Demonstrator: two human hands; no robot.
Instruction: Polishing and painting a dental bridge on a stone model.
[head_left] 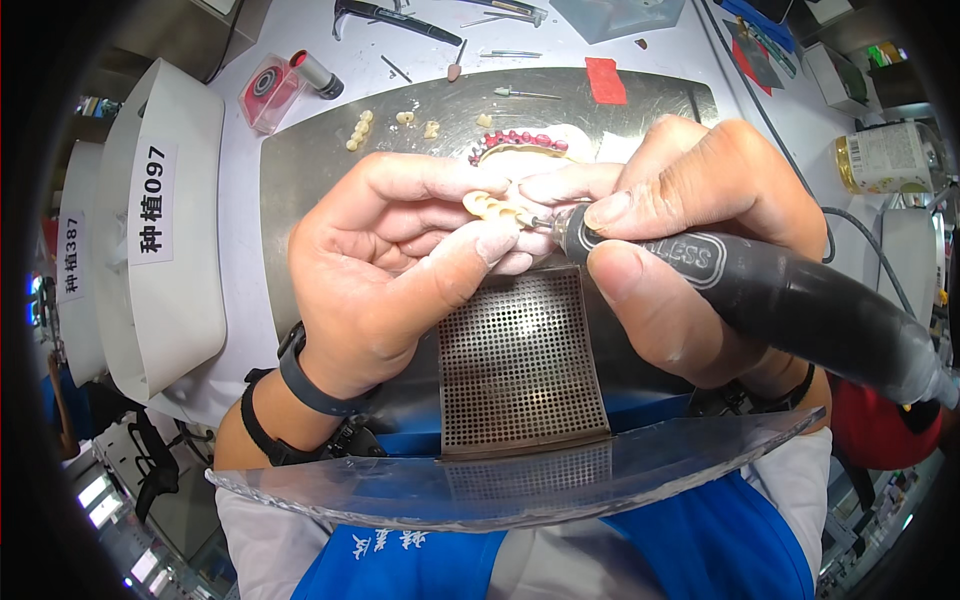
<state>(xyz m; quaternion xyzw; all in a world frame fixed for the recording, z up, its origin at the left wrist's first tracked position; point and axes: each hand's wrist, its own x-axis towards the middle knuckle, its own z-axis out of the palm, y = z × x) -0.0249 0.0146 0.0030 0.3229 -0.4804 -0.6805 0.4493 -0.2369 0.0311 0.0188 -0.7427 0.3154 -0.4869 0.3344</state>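
Head view, with the clock read from the workpiece and twelve pointing away from the person: a tooth-coloured dental bridge [490,207] sits up in the air between the two hands, above a metal plate [300,160]. It looks light, stiff and likely brittle at its thin edges; the pale dust on the fingers could make it slide. The best hold seems to be a light pinch along its sides, with fingertips clear of the cutting end. The left hand [375,245] pinches it so from nine o'clock, between thumb and fingertips. At three o'clock the right hand [700,220] grips a black handpiece [800,295] between thumb and fingers; its bur [541,222] points at the bridge's near end, though whether they touch is hard to tell. Further out, a dental model with dark red teeth [525,143] lies at twelve, and loose tooth-coloured pieces [359,131] at ten to twelve. A red patch [605,80] is at one. At six come a perforated metal grate [525,365] and a clear shield [640,465]; at nine, a white bin [195,130].
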